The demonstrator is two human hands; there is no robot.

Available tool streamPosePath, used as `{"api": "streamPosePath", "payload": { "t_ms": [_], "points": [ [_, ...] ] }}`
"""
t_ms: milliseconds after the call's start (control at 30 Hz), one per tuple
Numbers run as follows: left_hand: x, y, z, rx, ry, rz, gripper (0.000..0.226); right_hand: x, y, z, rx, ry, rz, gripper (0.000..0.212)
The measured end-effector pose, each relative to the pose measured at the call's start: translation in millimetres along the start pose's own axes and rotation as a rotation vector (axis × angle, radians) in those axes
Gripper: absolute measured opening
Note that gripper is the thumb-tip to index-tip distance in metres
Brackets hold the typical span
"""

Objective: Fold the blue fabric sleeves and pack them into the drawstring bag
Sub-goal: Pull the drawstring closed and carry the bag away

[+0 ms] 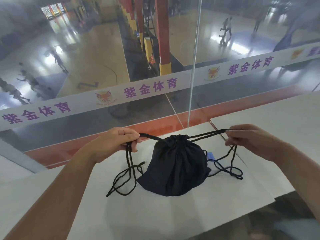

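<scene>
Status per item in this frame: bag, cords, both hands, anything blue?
bag: on the table, mouth cinched shut, bulging.
cords: taut from the mouth to each hand, loose loops lying on the table either side.
left hand: shut on the left cords.
right hand: shut on the right cords.
blue piece: peeks out behind the bag's right edge; cannot tell what it is.
</scene>
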State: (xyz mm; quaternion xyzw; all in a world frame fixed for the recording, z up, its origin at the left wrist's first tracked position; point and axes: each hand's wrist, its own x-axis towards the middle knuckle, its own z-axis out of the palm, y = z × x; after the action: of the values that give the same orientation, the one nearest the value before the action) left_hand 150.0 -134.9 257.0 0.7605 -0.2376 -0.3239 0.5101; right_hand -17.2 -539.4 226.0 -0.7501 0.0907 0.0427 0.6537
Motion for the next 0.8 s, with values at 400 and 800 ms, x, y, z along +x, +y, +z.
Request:
{"api": "streamPosePath", "payload": {
  "t_ms": [400, 800],
  "points": [
    [8.3, -40.3, 58.4, 0.325, 0.227, 0.147, 0.011, -23.8, 14.6, 120.7, -0.317, 0.560, 0.092, 0.012],
    [44.2, -138.3, 99.8, 0.235, 0.318, 0.014, 0.046, 15.6, 56.4, 126.8, -0.297, 0.249, 0.241, 0.038]
  ]
}}
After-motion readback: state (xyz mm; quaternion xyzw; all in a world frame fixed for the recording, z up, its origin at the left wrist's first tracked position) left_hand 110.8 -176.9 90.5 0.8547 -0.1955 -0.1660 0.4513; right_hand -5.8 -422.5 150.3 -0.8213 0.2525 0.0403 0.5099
